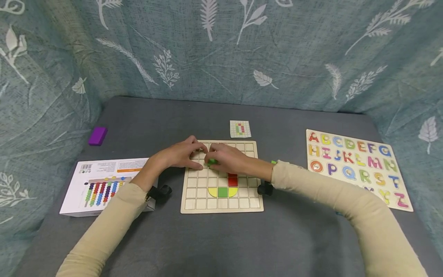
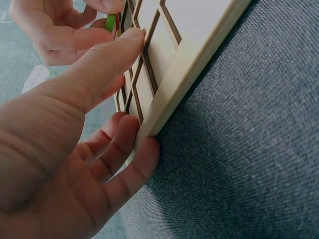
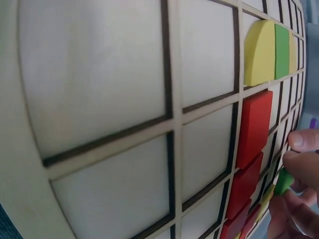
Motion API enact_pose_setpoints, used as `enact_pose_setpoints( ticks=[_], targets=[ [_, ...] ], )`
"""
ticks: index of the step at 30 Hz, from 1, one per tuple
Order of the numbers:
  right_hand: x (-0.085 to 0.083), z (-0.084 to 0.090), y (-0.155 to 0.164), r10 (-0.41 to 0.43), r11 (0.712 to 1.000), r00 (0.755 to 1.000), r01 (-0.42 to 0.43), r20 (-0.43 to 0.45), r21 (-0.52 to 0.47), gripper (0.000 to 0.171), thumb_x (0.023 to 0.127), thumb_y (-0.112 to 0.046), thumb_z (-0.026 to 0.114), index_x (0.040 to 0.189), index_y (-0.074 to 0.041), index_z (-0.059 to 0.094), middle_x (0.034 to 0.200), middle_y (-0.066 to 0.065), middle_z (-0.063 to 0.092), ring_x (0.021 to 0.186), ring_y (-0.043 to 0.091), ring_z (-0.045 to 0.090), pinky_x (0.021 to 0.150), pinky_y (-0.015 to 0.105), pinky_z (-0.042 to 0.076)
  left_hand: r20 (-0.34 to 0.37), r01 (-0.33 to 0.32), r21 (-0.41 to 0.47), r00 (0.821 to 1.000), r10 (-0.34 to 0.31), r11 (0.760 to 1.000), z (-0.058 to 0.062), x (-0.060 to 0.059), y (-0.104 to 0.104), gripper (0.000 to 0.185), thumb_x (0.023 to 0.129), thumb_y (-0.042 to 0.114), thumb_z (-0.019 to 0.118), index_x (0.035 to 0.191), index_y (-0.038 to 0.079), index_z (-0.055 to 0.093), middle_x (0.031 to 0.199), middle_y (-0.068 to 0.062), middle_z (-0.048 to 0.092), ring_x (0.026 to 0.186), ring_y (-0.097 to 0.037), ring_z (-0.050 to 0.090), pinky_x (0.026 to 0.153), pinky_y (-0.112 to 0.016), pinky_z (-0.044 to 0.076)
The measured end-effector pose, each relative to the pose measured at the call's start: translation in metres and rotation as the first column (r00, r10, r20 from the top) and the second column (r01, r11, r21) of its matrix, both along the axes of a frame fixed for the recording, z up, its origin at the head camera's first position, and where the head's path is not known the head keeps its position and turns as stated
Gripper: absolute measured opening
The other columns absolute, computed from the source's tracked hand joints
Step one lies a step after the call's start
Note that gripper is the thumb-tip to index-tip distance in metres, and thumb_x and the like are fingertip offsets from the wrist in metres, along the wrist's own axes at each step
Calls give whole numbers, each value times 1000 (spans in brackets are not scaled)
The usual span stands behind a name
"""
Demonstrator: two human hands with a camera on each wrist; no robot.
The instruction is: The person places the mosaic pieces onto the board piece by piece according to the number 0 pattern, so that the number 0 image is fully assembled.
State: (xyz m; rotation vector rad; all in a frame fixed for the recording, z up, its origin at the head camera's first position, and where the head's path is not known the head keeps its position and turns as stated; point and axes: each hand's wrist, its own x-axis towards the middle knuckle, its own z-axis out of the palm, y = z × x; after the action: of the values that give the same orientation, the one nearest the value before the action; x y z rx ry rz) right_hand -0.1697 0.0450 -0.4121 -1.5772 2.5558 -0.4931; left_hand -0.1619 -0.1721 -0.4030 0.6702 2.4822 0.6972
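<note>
Small green piece (image 1: pixel 212 162) pinched in the right hand (image 1: pixel 226 158), fingers (image 3: pixel 304 139) curled round it, held just over the upper-left cells of the wooden grid board (image 1: pixel 194 206). Long axis of the piece cannot be told; too little shows. Left hand (image 1: pixel 180 154) just beside it to the left, thumb and fingers straight, pressing the board's left edge, fingertips nearly meeting the right hand's. Red column (image 1: pixel 233 179) and yellow-green-yellow row (image 1: pixel 223 192) sit in cells below-right of the piece. Pattern card (image 1: pixel 240 129) beyond the board; alphabet puzzle (image 1: pixel 356 165) far right; printed box (image 1: pixel 100 184) and purple block (image 1: pixel 97 135) left on the grey tabletop (image 1: pixel 221 238).
</note>
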Motion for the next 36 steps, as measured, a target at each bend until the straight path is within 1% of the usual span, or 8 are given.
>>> enact_pose_setpoints(
  ticks=[8, 11, 15, 18, 23, 27, 32, 36],
  targets=[
    [3, -2, -2, 0, 999, 999, 2, -36, 54, 9, 88, -14, 71, 96, -14, 75, 96, 5, 63, 83, 17, 60, 72, 25, 49, 2, -10, -11, 1000, 10, 1000, 1, -1, -1, 50, 87, 29, 74, 131, 14, 55, 108, -9, 40, 88, -19, 43, 75, -31, 37],
    [8, -2, 0, 13, 996, 990, 0, -137, 95, 11, 90, -15, 69, 99, -15, 76, 98, 5, 64, 83, 18, 61, 71, 27, 51, -6, -8, -7, 1000, 8, 1000, 0, -2, 1, 50, 87, 28, 74, 131, 14, 55, 108, -9, 40, 87, -19, 44, 75, -31, 37],
    [22, 2, 13, 68, 983, 954, -14, -292, 181, 15, 94, -16, 64, 105, -17, 73, 101, 3, 63, 82, 19, 58, 67, 28, 52, -13, 1, -7, 1000, -1, 1000, 0, -3, 4, 50, 87, 29, 74, 130, 15, 55, 108, -9, 41, 84, -19, 44, 74, -31, 37],
    [34, 9, 26, 73, 982, 942, -11, -328, 187, 25, 93, -18, 65, 117, -19, 69, 106, 3, 62, 84, 18, 57, 68, 26, 50, -3, -7, -18, 1000, 7, 1000, 0, -2, 4, 50, 86, 29, 74, 130, 15, 56, 109, -9, 41, 85, -19, 44, 74, -31, 37],
    [46, 19, 65, -43, 997, 958, 58, -284, 45, 35, 88, -21, 72, 123, -19, 66, 108, 3, 63, 85, 16, 58, 63, 25, 49, 31, -21, -8, 999, 21, 1000, 2, 1, 2, 50, 87, 27, 74, 132, 14, 55, 111, -10, 39, 89, -21, 42, 75, -33, 36],
    [55, 15, 111, -187, 982, 963, 177, -195, -68, 34, 87, -20, 73, 120, -14, 67, 110, 5, 63, 85, 15, 59, 61, 27, 48, 36, -34, -13, 999, 34, 999, 1, 3, 1, 52, 87, 27, 74, 133, 15, 54, 111, -10, 39, 90, -21, 42, 75, -33, 36],
    [62, 4, 154, -373, 921, 920, 351, -121, -170, 36, 85, -18, 75, 120, -12, 68, 112, 7, 61, 84, 16, 62, 63, 30, 47, 29, -41, -15, 999, 41, 999, 0, 3, 0, 51, 86, 26, 75, 132, 15, 55, 112, -9, 40, 91, -21, 43, 75, -32, 36],
    [61, -4, 173, -452, 881, 887, 428, -90, -204, 42, 82, -14, 77, 122, -10, 66, 111, 9, 61, 82, 17, 63, 63, 30, 47, 30, -36, -1, 999, 36, 999, -2, 2, 1, 51, 87, 25, 74, 133, 14, 55, 111, -10, 39, 90, -21, 42, 76, -33, 36]
  ],
)
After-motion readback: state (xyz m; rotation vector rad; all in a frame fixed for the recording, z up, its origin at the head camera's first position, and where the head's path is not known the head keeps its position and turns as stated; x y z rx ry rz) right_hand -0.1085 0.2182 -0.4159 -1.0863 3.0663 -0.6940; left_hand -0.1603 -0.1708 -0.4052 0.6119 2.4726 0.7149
